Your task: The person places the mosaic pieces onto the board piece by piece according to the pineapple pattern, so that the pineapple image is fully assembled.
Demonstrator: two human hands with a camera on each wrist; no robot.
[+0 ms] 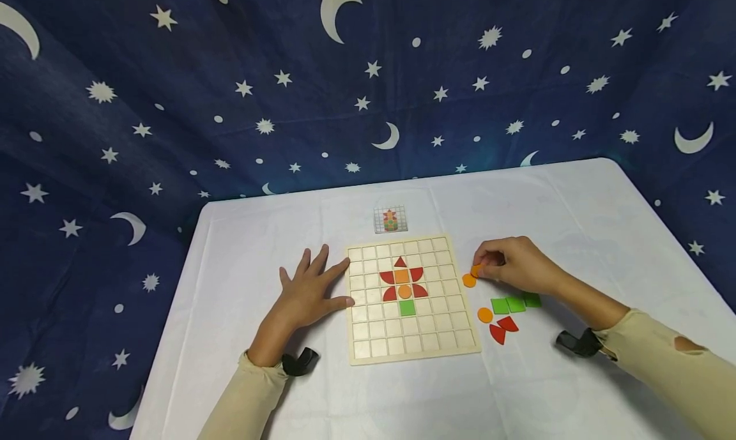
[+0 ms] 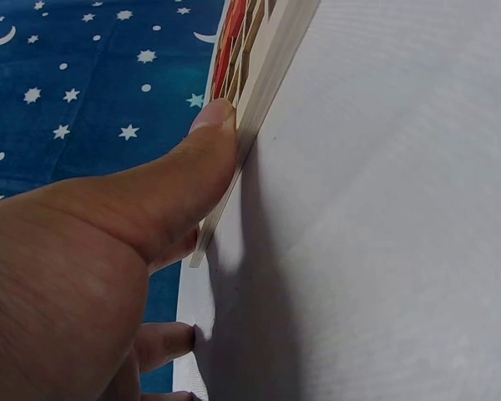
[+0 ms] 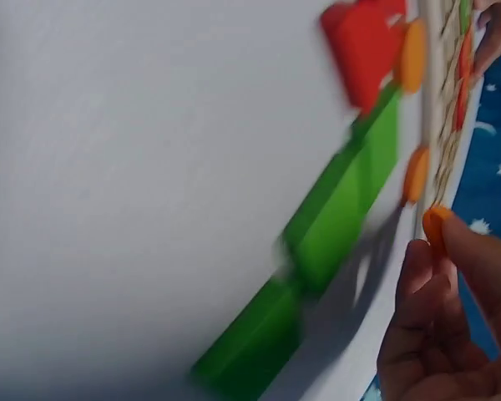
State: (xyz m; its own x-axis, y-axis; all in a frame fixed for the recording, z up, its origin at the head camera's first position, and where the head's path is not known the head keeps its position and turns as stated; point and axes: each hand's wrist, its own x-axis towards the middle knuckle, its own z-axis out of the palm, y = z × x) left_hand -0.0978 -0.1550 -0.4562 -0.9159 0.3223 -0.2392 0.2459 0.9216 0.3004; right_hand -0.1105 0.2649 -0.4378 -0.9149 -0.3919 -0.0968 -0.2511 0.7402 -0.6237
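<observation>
Between the thumb and fingertips of my right hand an orange disc is pinched, to the right of the wooden grid board. Below it on the cloth lies another orange disc. Fingers spread, my left hand rests at the board's left side, the thumb touching the board's edge. In the grid sit a red triangle, an orange square, several red quarter-round pieces, an orange disc and a green square.
Right of the board lie a third loose orange disc, a row of green squares and two red quarter-round pieces. A small pattern card lies beyond the board. A starry blue curtain hangs behind the white-covered table.
</observation>
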